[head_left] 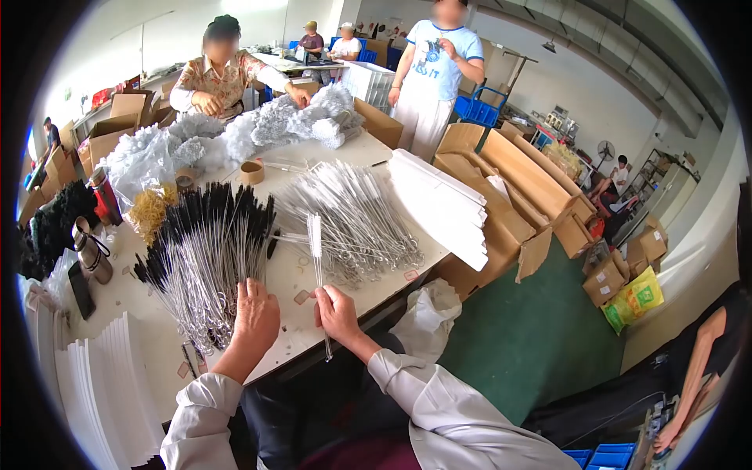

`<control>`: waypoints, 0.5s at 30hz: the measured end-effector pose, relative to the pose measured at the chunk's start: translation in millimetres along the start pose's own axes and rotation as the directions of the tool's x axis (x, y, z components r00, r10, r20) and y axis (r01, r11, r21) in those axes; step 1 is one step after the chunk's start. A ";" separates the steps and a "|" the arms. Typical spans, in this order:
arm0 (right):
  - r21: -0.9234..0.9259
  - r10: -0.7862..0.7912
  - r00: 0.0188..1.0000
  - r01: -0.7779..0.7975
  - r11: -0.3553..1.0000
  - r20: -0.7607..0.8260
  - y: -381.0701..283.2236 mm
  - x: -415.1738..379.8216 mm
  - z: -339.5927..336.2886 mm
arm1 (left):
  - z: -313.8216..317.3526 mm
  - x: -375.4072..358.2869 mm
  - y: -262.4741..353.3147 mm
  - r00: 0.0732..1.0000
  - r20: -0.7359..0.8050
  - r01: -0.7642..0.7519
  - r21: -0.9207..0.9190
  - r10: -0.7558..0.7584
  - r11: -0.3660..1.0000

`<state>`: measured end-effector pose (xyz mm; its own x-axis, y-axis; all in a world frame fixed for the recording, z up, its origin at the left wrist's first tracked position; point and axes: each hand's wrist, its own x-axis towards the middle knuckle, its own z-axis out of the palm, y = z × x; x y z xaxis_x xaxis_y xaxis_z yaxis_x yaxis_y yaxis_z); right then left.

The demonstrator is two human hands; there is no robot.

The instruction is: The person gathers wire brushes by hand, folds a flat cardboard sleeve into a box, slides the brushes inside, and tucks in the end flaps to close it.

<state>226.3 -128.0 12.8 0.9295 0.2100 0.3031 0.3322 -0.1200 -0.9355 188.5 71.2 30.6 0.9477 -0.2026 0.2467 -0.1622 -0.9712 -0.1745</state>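
Many thin wire-handled brushes lie on the table in two heaps. The black-bristled brushes [207,243] form the left heap, with looped wire ends toward me. My left hand [257,315] is at this heap's right edge, fingers closed on the wire handles. In my right hand [338,313], pinched between thumb and fingers, a few white-bristled brushes [316,243] stand upright, bristles up, their wire ends hanging below the hand. Behind them spreads the heap of white brushes [352,219].
White sheets [439,204] and open cartons [509,211] stand right of the heaps. A tape roll [252,171], bagged grey bristly bundles [274,129], a flask [92,251], a phone [81,290] and white folded sheets [106,392] surround the work. Several people are around.
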 end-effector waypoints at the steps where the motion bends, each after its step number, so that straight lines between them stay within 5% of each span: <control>1: 0.001 0.004 1.000 -0.004 1.000 -0.001 0.0 -0.6 -0.1 | 1.9 -0.5 0.2 1.000 -0.009 0.001 0.007 -0.001 1.000; 15: 0.071 0.039 0.999 -0.040 0.997 0.017 2.9 -0.7 -0.7 | -18.8 10.6 6.2 0.989 0.149 -0.049 0.164 0.025 0.985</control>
<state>226.7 -129.2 9.9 0.9389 0.2218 0.2631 0.2822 -0.0590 -0.9575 192.4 60.6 50.0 0.9737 -0.2058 0.0979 -0.1616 -0.9264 -0.3400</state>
